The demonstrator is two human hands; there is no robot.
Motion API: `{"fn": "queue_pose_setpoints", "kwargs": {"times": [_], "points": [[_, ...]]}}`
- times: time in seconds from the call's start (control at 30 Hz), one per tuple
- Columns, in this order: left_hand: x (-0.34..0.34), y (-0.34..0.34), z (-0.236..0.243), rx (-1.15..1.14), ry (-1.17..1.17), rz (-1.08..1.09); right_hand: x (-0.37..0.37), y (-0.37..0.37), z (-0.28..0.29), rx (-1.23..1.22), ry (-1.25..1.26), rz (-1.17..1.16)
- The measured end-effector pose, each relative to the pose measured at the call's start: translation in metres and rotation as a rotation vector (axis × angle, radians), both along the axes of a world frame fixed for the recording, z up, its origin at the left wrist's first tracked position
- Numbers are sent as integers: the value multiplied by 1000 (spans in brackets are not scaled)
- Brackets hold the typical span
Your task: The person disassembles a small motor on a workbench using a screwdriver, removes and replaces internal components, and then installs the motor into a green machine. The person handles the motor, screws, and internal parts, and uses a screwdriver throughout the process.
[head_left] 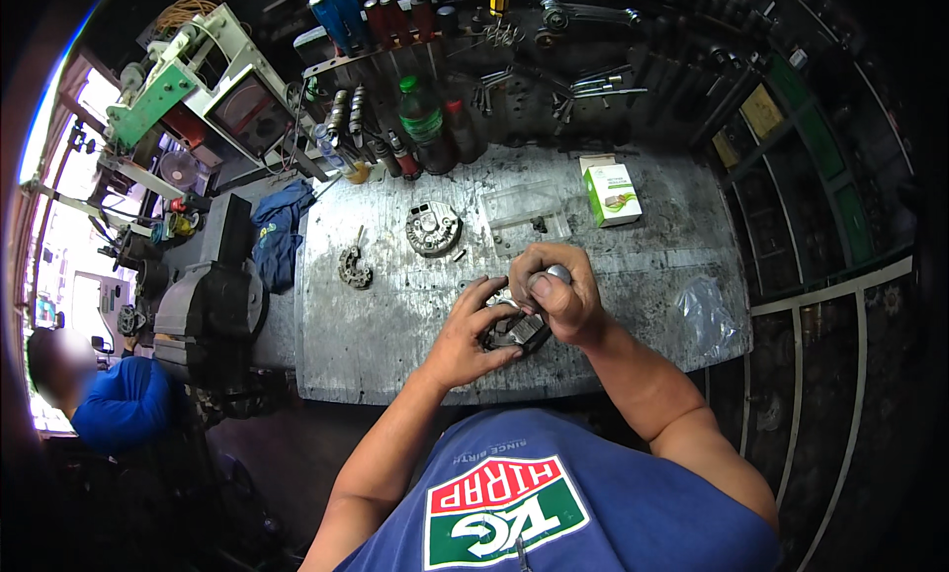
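1. Right hand [559, 295]: fingers closed round a tool [560, 272]; its rounded grey end shows above the fist. Tool's lower end hidden by the hand.
2. Left hand [474, 335]: thumb and fingers spread at the left side of a dark metal part [530, 331]; cannot tell whether they grip it or only rest against it.
3. Position of part: near middle of the surface [376, 364], below the right fist, partly covered by both hands. The two hands are close together over it.
4. Far of the left hand: round grey metal housing [433, 228], with a small pin [459, 256] just beside it. Further left, a curved metal piece [354, 269].
5. Far of the right hand: clear plastic tray [522, 208], small dark pieces in it. To its right, a white-and-green box [613, 196]. Near the right edge, a crumpled clear bag [707, 310].
6. Far edge: green-capped bottle [423, 125]. Left edge: blue cloth [280, 231].
7. Far left, away from the surface: another person in a blue sleeve [124, 404].
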State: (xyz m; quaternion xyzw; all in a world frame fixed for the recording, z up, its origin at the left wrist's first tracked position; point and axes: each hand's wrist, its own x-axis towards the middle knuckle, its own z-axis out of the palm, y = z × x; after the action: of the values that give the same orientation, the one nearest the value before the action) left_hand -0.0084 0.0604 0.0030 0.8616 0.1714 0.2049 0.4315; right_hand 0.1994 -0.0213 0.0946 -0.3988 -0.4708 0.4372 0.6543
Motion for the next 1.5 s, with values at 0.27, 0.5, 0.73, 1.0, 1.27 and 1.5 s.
{"fn": "queue_pose_setpoints", "kwargs": {"times": [0.27, 0.5, 0.73, 1.0, 1.27, 1.5], "points": [[0, -3, -2, 12, -17, 40, -30, -5, -11, 251, -326, -366], [21, -9, -7, -2, -58, 199, -20, 11, -5, 276, -357, -116], [26, -16, -3, 22, -113, 247, -38, -4, 7, 296, -390, -430], [26, 0, -5, -95, -55, 123, 19, 51, 34, 195, -115, 683], [27, -5, -3, -70, -78, 203, -3, 7, -2, 213, -204, 172], [26, -5, -3, 58, -64, 158, -32, 2, 19, 224, -244, -361]]}}
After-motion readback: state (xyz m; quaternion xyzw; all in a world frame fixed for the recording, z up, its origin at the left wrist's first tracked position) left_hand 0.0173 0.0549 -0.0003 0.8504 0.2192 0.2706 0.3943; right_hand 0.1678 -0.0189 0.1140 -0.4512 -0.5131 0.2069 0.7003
